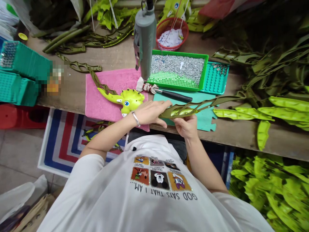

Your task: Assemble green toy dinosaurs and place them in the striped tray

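Observation:
My left hand, with a silver bangle at the wrist, is around the left end of an olive-green plastic strip, fingers above and thumb below. My right hand pinches the lower edge of the same strip. A bright yellow-green piece shows inside the strip between my hands. Just left of my left hand, a yellow-green dinosaur head with a blue eye lies on a pink towel, joined to another olive strip. A black-handled tool lies beyond my hands.
A grey electric screwdriver hangs above the bench. Behind are a green tray of screws, a teal tray and a red basket. Yellow-green pieces and olive strips pile at right. Teal bins stand left.

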Motion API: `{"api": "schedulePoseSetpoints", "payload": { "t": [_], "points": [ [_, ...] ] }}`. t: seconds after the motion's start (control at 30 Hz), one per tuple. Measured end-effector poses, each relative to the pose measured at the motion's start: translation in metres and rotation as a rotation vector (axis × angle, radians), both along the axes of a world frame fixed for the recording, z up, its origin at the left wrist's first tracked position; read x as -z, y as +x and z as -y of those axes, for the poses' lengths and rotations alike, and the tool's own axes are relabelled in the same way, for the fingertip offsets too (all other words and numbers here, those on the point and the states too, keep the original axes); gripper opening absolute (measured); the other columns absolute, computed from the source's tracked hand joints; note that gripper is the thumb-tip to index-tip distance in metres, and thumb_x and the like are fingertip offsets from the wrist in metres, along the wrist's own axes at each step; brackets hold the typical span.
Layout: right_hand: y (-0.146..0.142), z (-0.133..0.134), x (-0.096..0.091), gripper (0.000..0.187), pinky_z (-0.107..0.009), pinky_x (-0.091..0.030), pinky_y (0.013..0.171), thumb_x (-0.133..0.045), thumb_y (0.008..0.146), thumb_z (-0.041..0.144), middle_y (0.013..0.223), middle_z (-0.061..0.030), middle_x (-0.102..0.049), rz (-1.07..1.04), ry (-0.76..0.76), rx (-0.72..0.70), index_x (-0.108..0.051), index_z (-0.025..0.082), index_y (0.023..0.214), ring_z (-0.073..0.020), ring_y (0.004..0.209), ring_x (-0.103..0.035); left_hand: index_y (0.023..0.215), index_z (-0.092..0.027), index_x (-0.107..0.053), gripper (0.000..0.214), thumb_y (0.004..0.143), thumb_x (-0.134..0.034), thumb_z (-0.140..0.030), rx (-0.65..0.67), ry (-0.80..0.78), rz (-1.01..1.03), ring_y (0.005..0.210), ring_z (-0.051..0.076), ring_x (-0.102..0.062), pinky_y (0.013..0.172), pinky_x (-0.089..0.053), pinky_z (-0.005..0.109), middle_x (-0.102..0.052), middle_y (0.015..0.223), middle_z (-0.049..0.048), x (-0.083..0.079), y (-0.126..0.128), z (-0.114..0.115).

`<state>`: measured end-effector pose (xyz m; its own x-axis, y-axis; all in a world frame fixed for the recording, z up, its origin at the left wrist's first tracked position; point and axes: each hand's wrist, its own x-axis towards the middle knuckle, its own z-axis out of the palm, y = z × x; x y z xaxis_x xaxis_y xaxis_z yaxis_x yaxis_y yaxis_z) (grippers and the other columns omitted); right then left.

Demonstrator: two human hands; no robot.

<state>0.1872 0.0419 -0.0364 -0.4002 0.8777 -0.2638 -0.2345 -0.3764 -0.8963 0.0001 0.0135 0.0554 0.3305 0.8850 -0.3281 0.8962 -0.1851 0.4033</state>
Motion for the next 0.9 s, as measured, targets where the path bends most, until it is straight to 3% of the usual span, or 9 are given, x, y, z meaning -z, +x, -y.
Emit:
{"api": "schedulePoseSetpoints", "payload": {
  "t": [0.07, 0.17, 0.3, 0.47, 0.63, 0.7, 0.77, 0.83, 0.9],
  "points": [
    [0.002, 0.002, -0.004, 0.049, -0.040, -0.063, 0.088, -0.095, 0.051, 0.042, 0.085, 0.0009, -0.075, 0.012, -0.001, 0.007, -0.065, 0.028, 0.088, -0.0216, 0.084, -0.074, 0.126, -0.019, -0.046, 0.062, 0.083, -0.076, -0.050, -0.013, -0.015, -0.050, 0.105, 0.030, -0.069, 0.073, -0.045, 0.029, -0.067, 0.122, 0.0112, 0.000, 0.003, -0.001],
    [0.002, 0.006, -0.014, 0.056, -0.035, -0.061, 0.091, -0.092, 0.057, 0.040, 0.095, 0.0010, -0.075, 0.056, 0.012, 0.036, -0.063, 0.028, 0.103, -0.0183, 0.091, -0.073, 0.130, -0.019, -0.042, 0.052, 0.090, -0.069, -0.040, -0.047, -0.019, -0.135, 0.101, 0.029, -0.071, 0.074, -0.047, 0.030, -0.066, 0.121, 0.0128, 0.004, 0.009, -0.001],
    [-0.001, 0.012, -0.024, 0.061, -0.030, -0.063, 0.079, -0.082, 0.071, 0.047, 0.107, 0.0012, -0.073, 0.071, 0.017, 0.145, -0.049, 0.032, 0.121, -0.0152, 0.092, -0.072, 0.131, -0.020, -0.042, 0.046, 0.093, -0.065, -0.031, -0.060, -0.018, -0.207, 0.099, 0.029, -0.072, 0.074, -0.050, 0.032, -0.065, 0.119, 0.0124, 0.012, 0.020, 0.000],
    [-0.005, 0.012, -0.018, 0.054, -0.028, -0.064, 0.067, -0.077, 0.075, 0.052, 0.096, 0.0030, -0.073, 0.103, 0.015, 0.241, -0.043, 0.030, 0.112, -0.0139, 0.078, -0.072, 0.127, -0.019, -0.045, 0.039, 0.094, -0.063, -0.031, -0.008, -0.029, -0.275, 0.098, 0.029, -0.073, 0.068, -0.050, 0.031, -0.064, 0.118, 0.0116, 0.015, 0.029, -0.001],
    [0.012, 0.004, -0.018, 0.047, -0.031, -0.063, 0.070, -0.075, 0.077, 0.053, 0.090, 0.0033, -0.072, 0.127, 0.117, 0.158, -0.047, 0.028, 0.105, -0.0149, 0.077, -0.071, 0.127, -0.021, -0.046, 0.040, 0.094, -0.064, -0.033, 0.009, 0.034, -0.276, 0.097, 0.027, -0.073, 0.067, -0.047, 0.030, -0.065, 0.123, 0.0111, 0.018, 0.027, -0.004],
    [0.033, -0.007, -0.022, 0.042, -0.036, -0.063, 0.076, -0.073, 0.080, 0.050, 0.093, 0.0002, -0.073, 0.208, 0.229, 0.010, -0.052, 0.027, 0.108, -0.0179, 0.082, -0.071, 0.127, -0.022, -0.047, 0.041, 0.094, -0.063, -0.039, -0.003, 0.032, -0.248, 0.100, 0.027, -0.072, 0.069, -0.046, 0.030, -0.068, 0.120, 0.0106, 0.018, 0.024, -0.007],
    [0.062, -0.022, -0.027, 0.033, -0.043, -0.060, 0.084, -0.071, 0.082, 0.045, 0.095, -0.0043, -0.074, 0.432, 0.430, -0.140, -0.060, 0.024, 0.106, -0.0230, 0.089, -0.071, 0.126, -0.022, -0.049, 0.045, 0.093, -0.062, -0.049, -0.015, -0.018, -0.232, 0.100, 0.030, -0.071, 0.069, -0.045, 0.031, -0.071, 0.112, 0.0103, 0.017, 0.021, -0.011],
    [0.094, -0.042, -0.028, 0.024, -0.054, -0.053, 0.096, -0.066, 0.083, 0.031, 0.104, -0.0112, -0.075, 0.814, 0.732, -0.124, -0.067, 0.020, 0.105, -0.0300, 0.102, -0.067, 0.123, -0.021, -0.053, 0.053, 0.088, -0.064, -0.059, -0.010, -0.108, -0.222, 0.097, 0.031, -0.071, 0.069, -0.044, 0.031, -0.073, 0.105, 0.0104, 0.015, 0.016, -0.017],
    [0.122, -0.061, -0.026, 0.034, -0.064, -0.042, 0.104, -0.060, 0.081, 0.018, 0.119, -0.0166, -0.071, 1.163, 0.941, -0.079, -0.068, 0.018, 0.114, -0.0369, 0.119, -0.060, 0.121, -0.020, -0.057, 0.057, 0.084, -0.066, -0.063, 0.006, -0.191, -0.194, 0.096, 0.032, -0.070, 0.069, -0.043, 0.031, -0.074, 0.104, 0.0107, 0.013, 0.012, -0.024]
  ]
}}
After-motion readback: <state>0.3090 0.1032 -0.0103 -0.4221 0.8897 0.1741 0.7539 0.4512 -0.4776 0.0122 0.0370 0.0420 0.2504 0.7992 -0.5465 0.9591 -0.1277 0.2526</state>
